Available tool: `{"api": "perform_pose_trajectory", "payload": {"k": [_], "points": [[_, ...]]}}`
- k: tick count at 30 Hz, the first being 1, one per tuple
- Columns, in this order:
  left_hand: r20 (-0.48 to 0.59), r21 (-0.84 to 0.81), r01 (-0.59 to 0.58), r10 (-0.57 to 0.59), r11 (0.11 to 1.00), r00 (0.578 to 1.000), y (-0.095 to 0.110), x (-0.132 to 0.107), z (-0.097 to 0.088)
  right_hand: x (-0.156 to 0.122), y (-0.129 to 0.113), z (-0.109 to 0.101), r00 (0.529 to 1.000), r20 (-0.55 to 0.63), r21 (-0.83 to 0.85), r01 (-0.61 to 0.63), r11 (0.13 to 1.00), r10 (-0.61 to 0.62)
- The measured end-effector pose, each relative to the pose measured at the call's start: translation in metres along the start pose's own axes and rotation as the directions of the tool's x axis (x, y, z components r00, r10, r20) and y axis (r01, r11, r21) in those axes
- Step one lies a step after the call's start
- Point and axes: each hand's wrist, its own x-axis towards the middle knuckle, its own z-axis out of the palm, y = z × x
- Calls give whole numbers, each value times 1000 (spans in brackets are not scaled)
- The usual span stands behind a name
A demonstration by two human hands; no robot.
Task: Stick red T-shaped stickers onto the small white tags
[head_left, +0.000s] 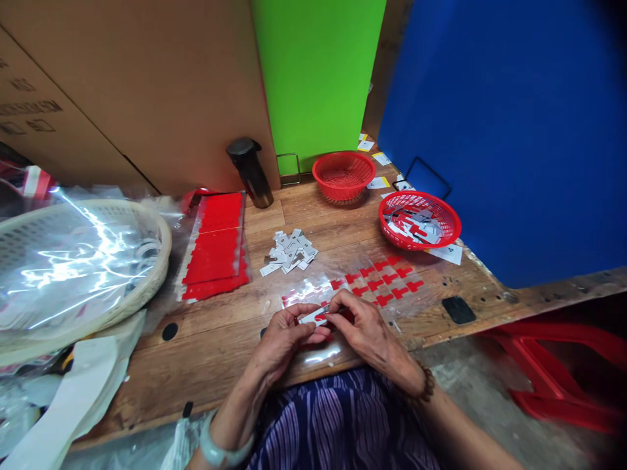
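Note:
My left hand (287, 333) and my right hand (365, 326) meet at the near edge of the wooden table (220, 339). Together they pinch a small white metal piece (313, 317) with a red sticker on it. Under and just beyond my fingers lies a clear film sheet (377, 282) carrying rows of red T-shaped stickers. A loose pile of small silver-white pieces (291, 250) sits farther back, in the middle of the table.
A red basket (420, 220) at right holds finished pieces with red stickers; an empty red basket (343, 175) stands behind it. Bagged red sticker sheets (218, 245), a dark bottle (251, 171), a cream basket (73, 261) in plastic at left, cardboard boxes behind, red stool (563, 372) at right.

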Motion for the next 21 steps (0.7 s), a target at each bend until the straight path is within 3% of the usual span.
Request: {"api": "perform_pose_trajectory", "payload": {"k": [15,21], "points": [[-8,7,-1,1,1000,1000,1,0,-1,0,4,4,1000,-8,-8,-10,1000,10],[-70,56,-44,48,997,996,-5,4,0,-1,4,6,1000,-16,8,-13,1000,13]]}}
